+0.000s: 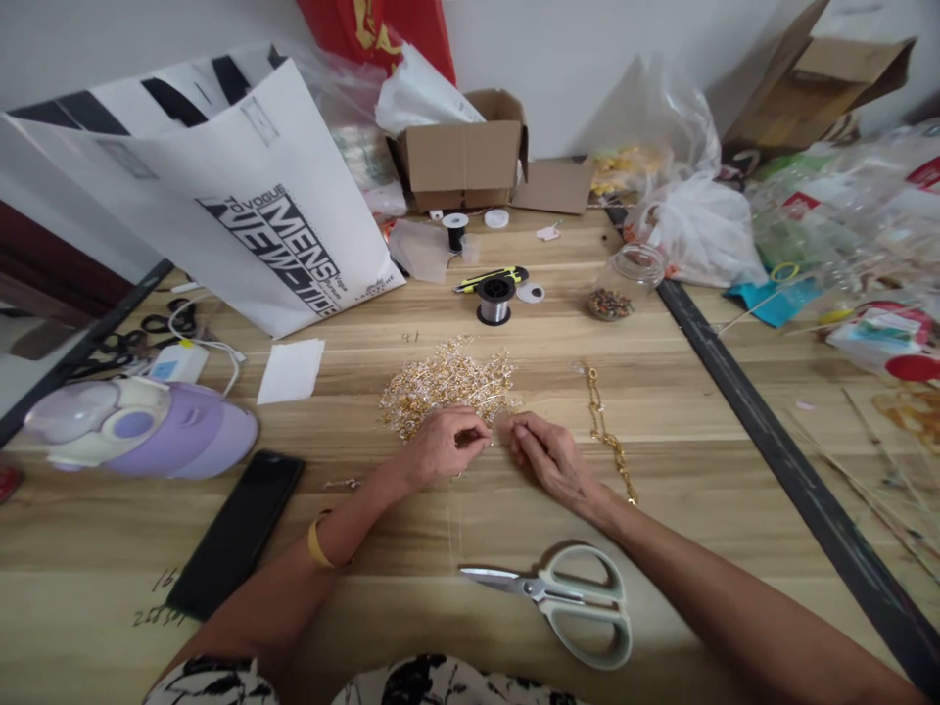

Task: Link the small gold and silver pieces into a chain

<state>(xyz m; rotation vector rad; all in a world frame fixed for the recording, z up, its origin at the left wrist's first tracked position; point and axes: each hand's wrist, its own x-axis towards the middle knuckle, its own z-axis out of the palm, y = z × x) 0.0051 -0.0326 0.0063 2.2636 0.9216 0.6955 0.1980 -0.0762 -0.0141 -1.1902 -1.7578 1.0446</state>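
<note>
My left hand (447, 443) is in front of a pile of small gold and silver beaded pieces (441, 382), its thumb and forefinger pinched together. What sits in that pinch is too small to name. Just to the right, my right hand (547, 452) is closed, fingers curled, and whatever it holds is hidden. A thin pale thread (455, 519) seems to run down the table below the hands. Beside my right hand lies a gold chain (608, 431). Scissors (558, 592) with pale green handles rest nearer to me. One small silvery piece (344, 484) lies by my left forearm.
Behind the pile stand a wire spool (494, 300), a yellow cutter knife (489, 280) and a jar of beads (624, 284). At left are a purple bottle (154, 426), a black phone (239, 529) and a large paper bag (242, 196). Plastic bags (697, 225) crowd the right.
</note>
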